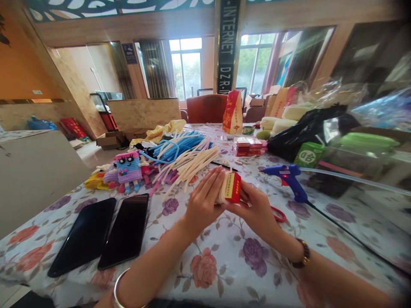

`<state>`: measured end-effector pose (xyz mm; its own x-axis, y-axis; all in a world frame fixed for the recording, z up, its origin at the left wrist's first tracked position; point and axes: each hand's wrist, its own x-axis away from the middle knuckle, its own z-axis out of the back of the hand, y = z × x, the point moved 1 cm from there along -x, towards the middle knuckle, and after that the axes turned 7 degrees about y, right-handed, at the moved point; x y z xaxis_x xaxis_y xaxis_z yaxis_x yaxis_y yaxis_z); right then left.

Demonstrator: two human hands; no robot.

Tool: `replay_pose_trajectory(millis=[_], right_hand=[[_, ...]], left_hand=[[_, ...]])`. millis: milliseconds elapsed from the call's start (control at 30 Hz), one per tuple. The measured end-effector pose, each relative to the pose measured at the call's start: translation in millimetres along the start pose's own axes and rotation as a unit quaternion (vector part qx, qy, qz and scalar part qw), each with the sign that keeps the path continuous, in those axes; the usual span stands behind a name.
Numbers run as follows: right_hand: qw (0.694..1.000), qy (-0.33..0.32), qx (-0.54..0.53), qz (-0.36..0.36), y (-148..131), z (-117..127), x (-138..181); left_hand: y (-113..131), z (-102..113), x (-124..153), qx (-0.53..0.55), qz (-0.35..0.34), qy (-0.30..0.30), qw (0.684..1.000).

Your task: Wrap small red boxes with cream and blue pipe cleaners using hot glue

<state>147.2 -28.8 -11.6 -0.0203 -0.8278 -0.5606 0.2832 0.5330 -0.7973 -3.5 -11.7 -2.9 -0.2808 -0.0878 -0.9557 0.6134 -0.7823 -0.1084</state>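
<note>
A small red box (236,188) with a yellow label sits between my two hands above the table, its left part covered in cream fuzzy strips (221,194). My left hand (205,196) presses its fingers, held together, over the covered side. My right hand (255,207) grips the red end, with thumb below and fingers behind it, partly hidden. Beside my right wrist shows the red handle of what looks like scissors (280,214); the rest is hidden. A blue glue gun (293,182) lies to the right. Beyond my hands are loose cream fuzzy stems (189,160).
Blue stems (180,145) and a fuzzy doll (127,167) lie at the left back. Two black tablets or phones (85,235) rest at the left front. Small red boxes (248,146) are stacked behind. A black plastic bag (308,128) and the glue gun's cord (346,235) are at right.
</note>
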Motion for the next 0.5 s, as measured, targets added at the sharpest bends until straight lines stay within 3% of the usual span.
replay_pose_trajectory(millis=[233, 367, 500], right_hand=[[0.999, -0.008, -0.001, -0.034, -4, 0, -1], [0.998, -0.028, -0.005, -0.062, -5, 1, -4], [0.993, -0.074, -0.029, -0.085, -12, 3, -5]], left_hand=[[0, -3, 1, 0.033, 0.068, -0.040, 0.996], [-1, -3, -4, 0.128, 0.243, -0.066, 0.959], [-3, -6, -9, 0.198, 0.433, -0.097, 0.874]])
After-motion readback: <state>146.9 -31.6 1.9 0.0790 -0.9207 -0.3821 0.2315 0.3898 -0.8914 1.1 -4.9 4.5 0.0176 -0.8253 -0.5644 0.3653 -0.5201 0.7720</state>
